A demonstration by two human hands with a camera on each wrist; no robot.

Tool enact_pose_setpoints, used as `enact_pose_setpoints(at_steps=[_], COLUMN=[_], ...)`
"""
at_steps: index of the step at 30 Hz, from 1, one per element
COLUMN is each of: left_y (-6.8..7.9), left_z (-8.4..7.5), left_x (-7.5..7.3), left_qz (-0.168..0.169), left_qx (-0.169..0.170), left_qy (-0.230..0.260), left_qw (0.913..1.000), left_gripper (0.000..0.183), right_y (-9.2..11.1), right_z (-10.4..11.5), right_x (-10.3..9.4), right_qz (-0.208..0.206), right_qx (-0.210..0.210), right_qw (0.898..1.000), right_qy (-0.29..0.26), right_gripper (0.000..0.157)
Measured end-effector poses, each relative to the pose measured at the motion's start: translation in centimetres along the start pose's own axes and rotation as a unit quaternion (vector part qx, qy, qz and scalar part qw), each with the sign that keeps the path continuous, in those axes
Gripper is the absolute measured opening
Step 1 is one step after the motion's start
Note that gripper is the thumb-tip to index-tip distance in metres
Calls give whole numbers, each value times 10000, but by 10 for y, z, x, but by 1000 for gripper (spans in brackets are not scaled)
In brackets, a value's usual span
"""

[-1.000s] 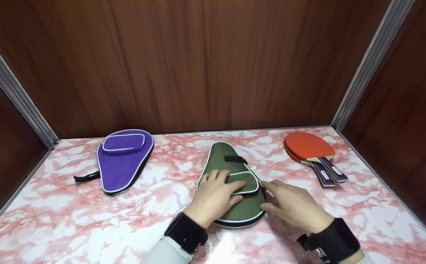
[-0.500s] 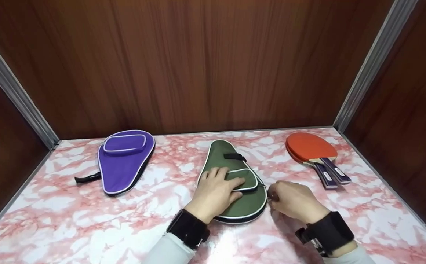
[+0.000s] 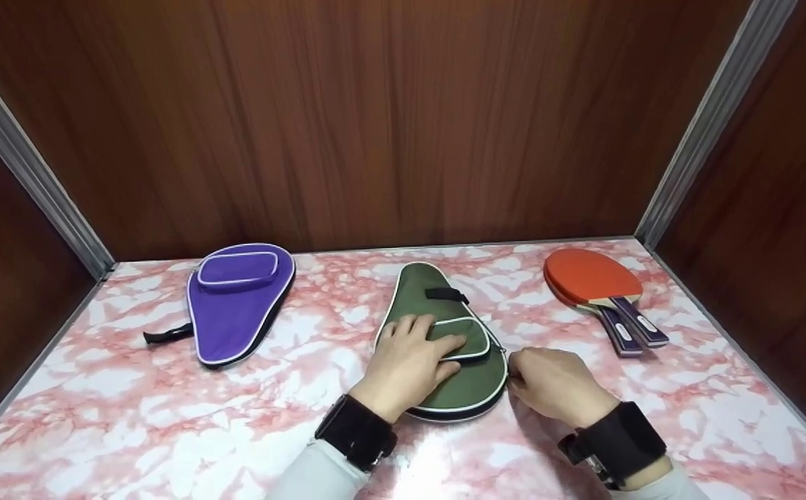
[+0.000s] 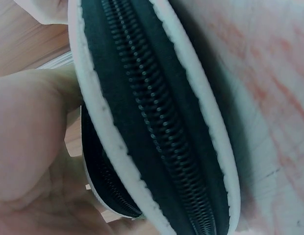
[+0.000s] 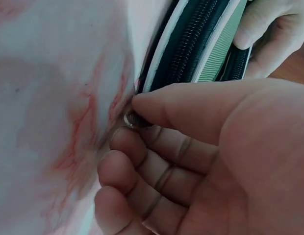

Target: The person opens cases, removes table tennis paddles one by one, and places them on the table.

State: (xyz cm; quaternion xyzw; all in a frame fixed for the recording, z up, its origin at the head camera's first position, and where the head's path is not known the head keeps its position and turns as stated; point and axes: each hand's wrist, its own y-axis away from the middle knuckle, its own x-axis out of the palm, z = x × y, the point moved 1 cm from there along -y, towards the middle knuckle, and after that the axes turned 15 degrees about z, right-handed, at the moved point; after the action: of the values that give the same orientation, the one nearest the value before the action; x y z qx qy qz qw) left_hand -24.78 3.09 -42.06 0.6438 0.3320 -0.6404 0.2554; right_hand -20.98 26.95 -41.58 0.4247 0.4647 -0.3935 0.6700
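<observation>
A green table tennis bat case (image 3: 458, 390) with white piping lies on the table, narrow end away from me. My left hand (image 3: 406, 364) rests on its front with fingers spread, partly over the small pocket. At the case's right edge, my right hand (image 3: 559, 382) has its fingers curled. The right wrist view shows thumb and forefinger pinching a small metal zipper pull (image 5: 128, 119), mostly hidden by the fingers. Black zipper teeth (image 4: 157, 107) run meshed along the case's side in the left wrist view.
A purple bat case (image 3: 236, 312) with a black strap (image 3: 166, 335) lies at the left. Two stacked table tennis bats (image 3: 593, 276), orange-red faced with dark handles, lie at the right. Brown wood-look panels (image 3: 375, 125) enclose the back and sides of the marbled table (image 3: 166, 430).
My right hand has gone from loosely bent fingers along the case's right edge to a curled pinch there. The left hand has stayed on the case.
</observation>
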Motion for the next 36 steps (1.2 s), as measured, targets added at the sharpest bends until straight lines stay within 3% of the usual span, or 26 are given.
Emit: enact_pose_setpoints(at_steps=[15, 19, 24, 32, 36], left_y=[-1, 0, 0, 1, 1], left_z=[0, 0, 1, 2, 1], left_x=[-2, -1, -1, 0, 0], left_qz=[30, 48, 32, -19, -59], left_qx=[-48, -51, -20, 30, 48], left_qy=[-91, -139, -178, -178, -203], left_qw=[9999, 9999, 9998, 9998, 9998], left_gripper=[41, 41, 41, 40, 40], right_y=[7, 11, 16, 19, 22], right_z=[13, 17, 23, 45, 55], right_x=[-1, 2, 5, 8, 12], right_qz=[242, 4, -518, -106, -258], right_qx=[-59, -412, -1009, -1011, -1221], right_qw=[9994, 9983, 9900, 9918, 9875], right_qy=[244, 407, 841, 778, 959], right_gripper=[31, 26, 20, 30, 35])
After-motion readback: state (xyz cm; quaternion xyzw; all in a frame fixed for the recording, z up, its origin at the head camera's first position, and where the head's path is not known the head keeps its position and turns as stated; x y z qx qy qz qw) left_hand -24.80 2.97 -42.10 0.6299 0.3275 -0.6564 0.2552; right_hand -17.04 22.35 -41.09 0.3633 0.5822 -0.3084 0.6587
